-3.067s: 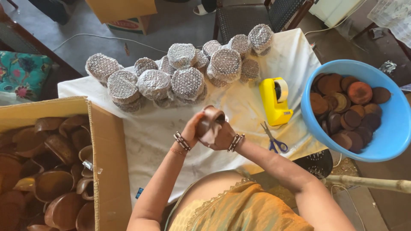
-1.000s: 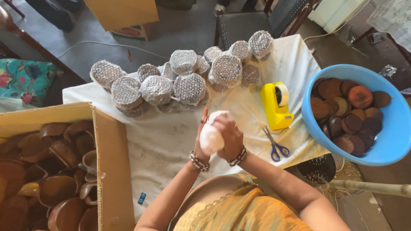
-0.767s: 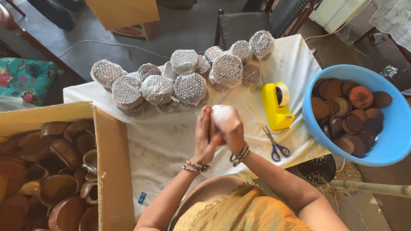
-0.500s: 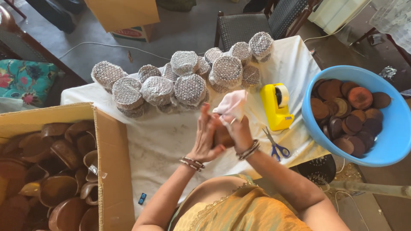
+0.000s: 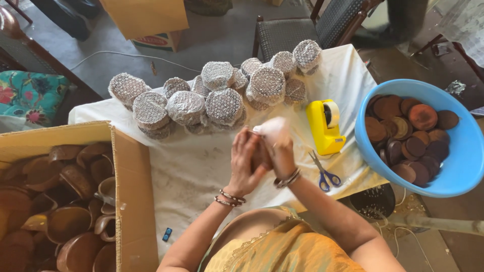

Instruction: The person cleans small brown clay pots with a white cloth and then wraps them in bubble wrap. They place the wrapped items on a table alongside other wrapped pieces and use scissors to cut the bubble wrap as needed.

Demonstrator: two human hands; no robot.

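My left hand (image 5: 245,160) and my right hand (image 5: 279,149) are pressed together around a brown clay lamp (image 5: 260,154) above the white cloth. A pale piece of wrap (image 5: 271,125) sticks up from the top of my right hand. Only a sliver of the lamp shows between my palms. Both wrists wear bangles.
Several bubble-wrapped bundles (image 5: 217,98) lie at the back of the white-covered table (image 5: 186,166). A yellow tape dispenser (image 5: 325,126) and blue scissors (image 5: 324,174) lie to the right. A blue tub (image 5: 461,171) holds brown clay lids. A cardboard box (image 5: 126,186) of clay lamps stands left.
My hands have turned the lamp and wrap over between them, shifting slightly back and to the right, and now clasp it more closely with the wrap on top.
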